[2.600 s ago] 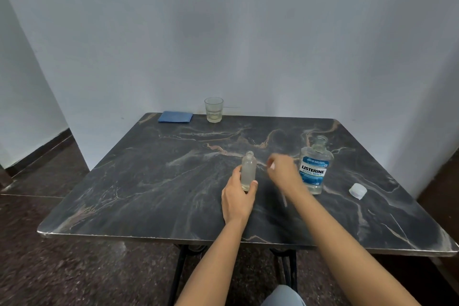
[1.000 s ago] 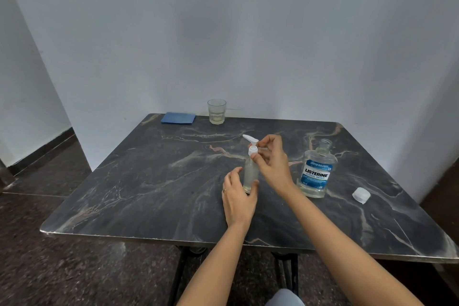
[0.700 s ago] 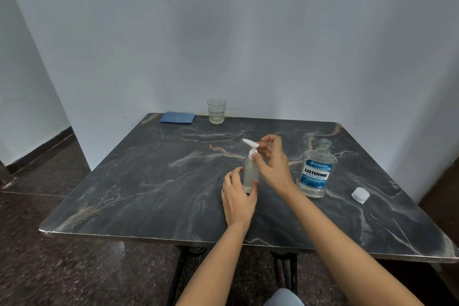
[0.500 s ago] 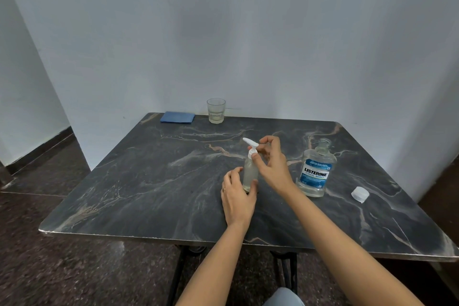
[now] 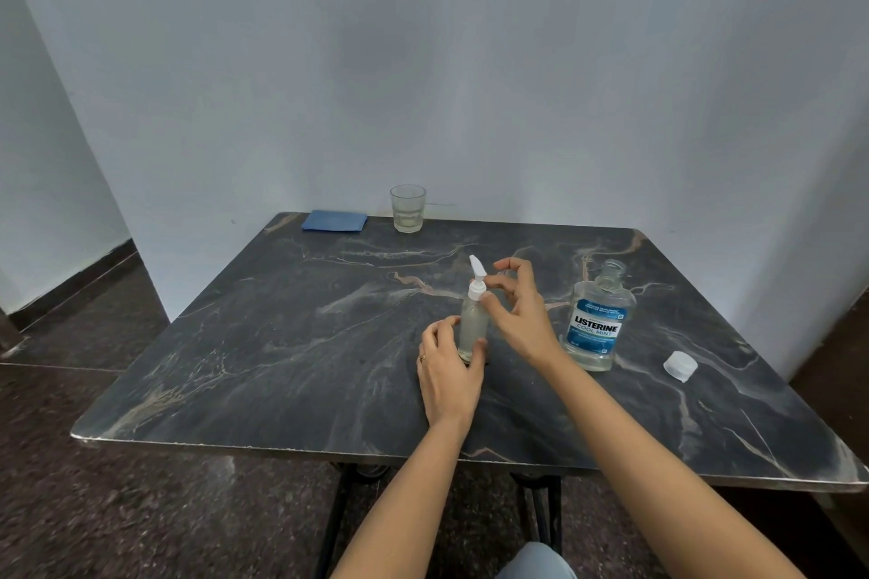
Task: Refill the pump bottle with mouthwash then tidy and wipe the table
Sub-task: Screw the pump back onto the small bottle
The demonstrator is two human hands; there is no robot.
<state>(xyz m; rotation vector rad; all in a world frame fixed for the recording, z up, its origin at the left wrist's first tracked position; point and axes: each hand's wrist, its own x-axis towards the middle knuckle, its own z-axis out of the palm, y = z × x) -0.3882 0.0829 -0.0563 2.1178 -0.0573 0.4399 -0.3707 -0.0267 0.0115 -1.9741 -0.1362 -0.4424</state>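
A small clear pump bottle (image 5: 471, 324) stands upright at the middle of the dark marble table (image 5: 282, 343). My left hand (image 5: 449, 371) is wrapped around its lower part. My right hand (image 5: 519, 313) pinches the white pump head (image 5: 477, 280) at the bottle's neck, nozzle pointing away and up. To the right stands the Listerine mouthwash bottle (image 5: 596, 324), uncapped, with a little liquid at its bottom. Its white cap (image 5: 680, 365) lies on the table further right.
A folded blue cloth (image 5: 335, 221) lies at the table's far edge by the wall. A glass (image 5: 407, 208) with a little pale liquid stands next to it. Walls close the table in behind and on the right.
My right hand brought the white pump head onto the open bottle neck and has turned it; the nozzle swung from pointing left to pointing away. My left hand kept hold of the bottle.
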